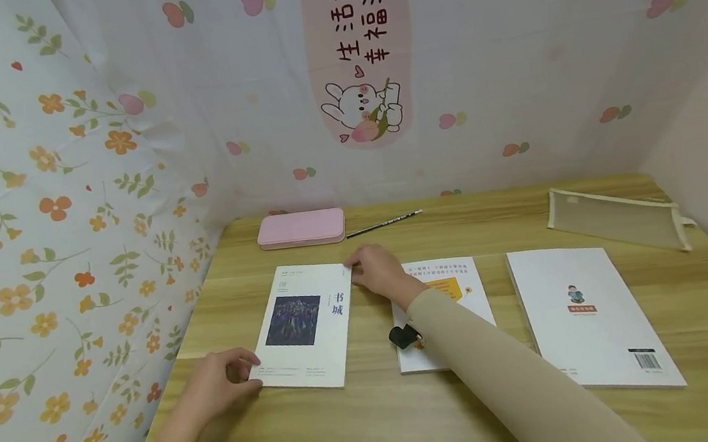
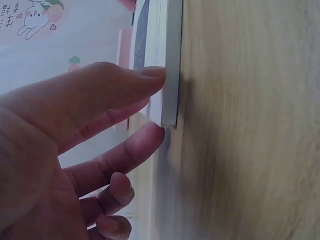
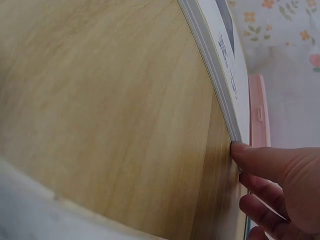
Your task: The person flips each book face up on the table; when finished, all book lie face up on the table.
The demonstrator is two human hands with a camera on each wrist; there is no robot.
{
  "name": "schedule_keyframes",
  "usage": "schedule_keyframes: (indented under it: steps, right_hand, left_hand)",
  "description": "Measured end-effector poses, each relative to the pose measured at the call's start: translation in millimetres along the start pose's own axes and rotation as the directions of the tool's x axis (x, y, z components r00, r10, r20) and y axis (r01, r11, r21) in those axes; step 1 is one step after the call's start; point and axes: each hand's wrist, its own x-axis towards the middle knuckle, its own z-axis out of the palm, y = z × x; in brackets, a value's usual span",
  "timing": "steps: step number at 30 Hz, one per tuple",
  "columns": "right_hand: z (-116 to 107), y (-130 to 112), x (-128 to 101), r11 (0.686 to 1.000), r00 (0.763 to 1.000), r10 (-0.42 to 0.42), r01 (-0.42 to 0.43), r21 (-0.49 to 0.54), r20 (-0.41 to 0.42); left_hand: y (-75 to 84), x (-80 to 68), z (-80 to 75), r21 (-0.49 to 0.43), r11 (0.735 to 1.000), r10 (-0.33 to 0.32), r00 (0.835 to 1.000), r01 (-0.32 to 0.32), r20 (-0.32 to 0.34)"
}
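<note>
A white book (image 1: 306, 326) with a dark picture on its cover lies flat on the wooden table. My left hand (image 1: 217, 381) is at its near left corner, thumb and a finger pinching the corner from two sides; the other fingers (image 2: 120, 189) curl loosely beside it. At the far right corner my right hand (image 1: 378, 271) pinches the book between thumb (image 3: 245, 154) and fingers. Under my right forearm lies a second book (image 1: 471, 310) with an orange patch, partly covered by the sleeve. A larger white book (image 1: 595, 328) lies farther right.
Behind the white book sits a pink pencil case (image 1: 302, 229), with a dark pencil (image 1: 384, 224) beside it. A pale mesh pouch (image 1: 615, 218) lies at the back right. Patterned cloth (image 1: 232, 96) hangs along the back and left of the table (image 1: 354, 438).
</note>
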Motion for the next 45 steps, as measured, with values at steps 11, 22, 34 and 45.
schedule_keyframes:
  steps: [11,22,34,45]
  right_hand:
    - [-3.5,6.2,0.7,0.992,0.991,-0.127,0.128,-0.019,0.044]
    - [-31.4,20.4,-47.4,0.984,0.985,-0.173,0.174,-0.039,0.028]
    - [-59.5,50.8,-110.5,0.994,0.995,-0.097,0.095,-0.046,-0.032]
    - [-67.8,77.4,-160.5,0.997,0.996,-0.039,0.034,-0.068,-0.078]
  left_hand:
    - [5.5,-1.8,1.3,0.002,1.000,0.010,1.000,-0.010,0.027]
    - [32.7,18.1,-5.9,0.095,0.992,0.087,0.996,-0.086,0.001]
    - [70.7,46.8,26.7,0.155,0.980,0.118,0.992,-0.123,0.042]
    - [119.6,57.1,65.8,0.154,0.939,0.304,0.952,-0.307,0.043]
